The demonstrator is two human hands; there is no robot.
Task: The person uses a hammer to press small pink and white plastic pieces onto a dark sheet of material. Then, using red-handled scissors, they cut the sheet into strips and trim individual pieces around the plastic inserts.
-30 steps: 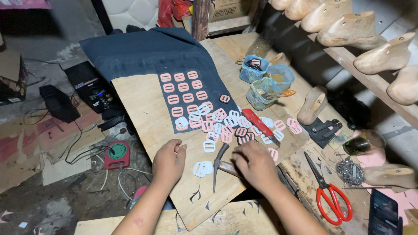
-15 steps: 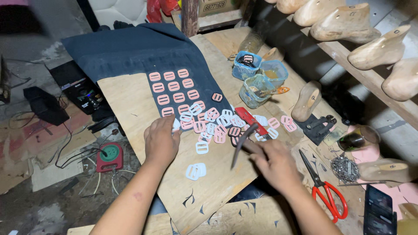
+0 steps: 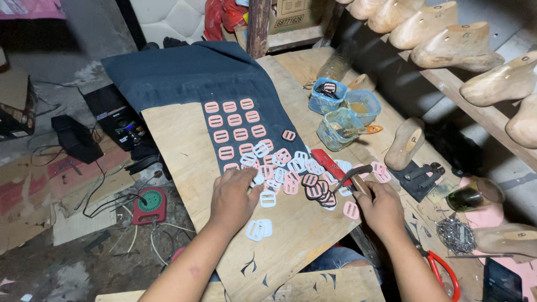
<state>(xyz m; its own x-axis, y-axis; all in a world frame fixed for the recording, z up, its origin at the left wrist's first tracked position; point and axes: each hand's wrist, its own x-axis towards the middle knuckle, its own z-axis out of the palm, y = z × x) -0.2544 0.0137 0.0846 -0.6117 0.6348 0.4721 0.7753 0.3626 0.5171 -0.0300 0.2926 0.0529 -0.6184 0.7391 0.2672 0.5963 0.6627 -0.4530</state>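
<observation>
My left hand (image 3: 234, 197) lies palm down on a wooden board (image 3: 184, 168), fingertips on a white buckle-shaped cutout (image 3: 257, 180) at the edge of a pile of pink and white cutouts (image 3: 288, 168). My right hand (image 3: 381, 206) grips the handle of a curved metal tool (image 3: 352, 174), whose tip reaches toward several dark-rimmed cutouts (image 3: 316, 190). Rows of pink cutouts (image 3: 235, 120) lie on a dark blue sheet (image 3: 190, 72). Two white pieces (image 3: 258, 229) lie apart near my left wrist.
Blue plastic cups (image 3: 335, 106) with glue and a brush stand behind the pile. A red cutter (image 3: 331, 165) lies beside them. Wooden shoe lasts (image 3: 447, 39) line a shelf at right. Red-handled scissors (image 3: 442, 271), a small pile of tacks (image 3: 453, 235) and a glass jar (image 3: 474, 196) lie at right.
My left hand slid from the lone white pieces up to the pile's edge. My right hand carried the tool to the right; dark-rimmed cutouts now show beside it.
</observation>
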